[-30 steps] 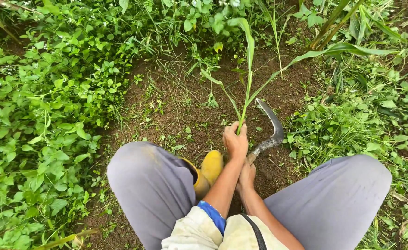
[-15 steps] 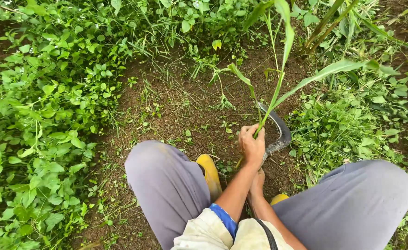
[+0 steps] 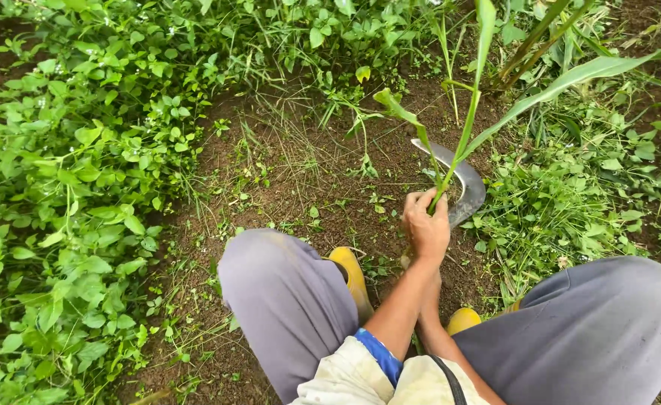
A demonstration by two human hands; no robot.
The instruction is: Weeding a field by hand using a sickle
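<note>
Left hand [image 3: 426, 229]: fist closed around the base of a young corn plant [image 3: 471, 120], knuckles up, at about 3 o'clock of frame centre. Forearm runs down to 6 o'clock, ending in a pale sleeve with a blue cuff [image 3: 379, 356].

Corn plant: thin green stalk rising from the fist toward 12 o'clock, leaning slightly right. One long leaf arches to 2 o'clock, a shorter one bends to 10 o'clock.

Right hand [image 3: 429, 289]: mostly hidden beneath the left forearm, directly at 6 o'clock of the left fist. Whether it is closed or what it holds cannot be told.

Sickle [image 3: 465, 184]: curved grey metal blade, lying just behind the stalk at 2 o'clock of the left fist, point toward 11 o'clock. Blade appears to pass close to the stalk base; contact cannot be confirmed. Handle hidden.

Knees [image 3: 289, 300]: two, in grey trousers, one at 7 o'clock and one at 4 o'clock of the hands.

Yellow boots [image 3: 351, 274]: two toes showing between the knees, one at 8 o'clock of the left fist, the other at 5 o'clock.

Bare soil [image 3: 293, 180]: brown patch with thin grass, centre of frame.

Weeds [image 3: 68, 187]: dense broad-leaved green cover from 7 through 12 o'clock; lower mixed growth at 3 o'clock.
</note>
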